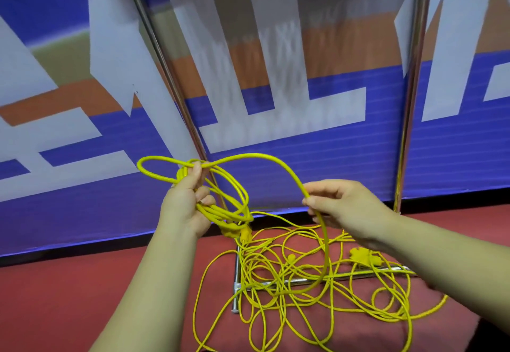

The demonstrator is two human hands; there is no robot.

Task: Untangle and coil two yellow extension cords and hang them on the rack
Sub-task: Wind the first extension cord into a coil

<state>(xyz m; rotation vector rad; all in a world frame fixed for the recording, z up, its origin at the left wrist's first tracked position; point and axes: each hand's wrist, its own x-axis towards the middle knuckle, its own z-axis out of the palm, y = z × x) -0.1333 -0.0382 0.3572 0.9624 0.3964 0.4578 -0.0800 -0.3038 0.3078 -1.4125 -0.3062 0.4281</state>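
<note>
The left hand grips a bunch of yellow cord loops. At its 3 o'clock, apart from it, the right hand pinches the same cord. At 6 o'clock the tangled cords lie on the red floor, over the rack's bottom bar.

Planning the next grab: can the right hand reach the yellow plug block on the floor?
Probably yes: the plug block lies in plain sight atop the tangle just below the right hand, though that hand pinches a cord strand and must drop it.
</note>
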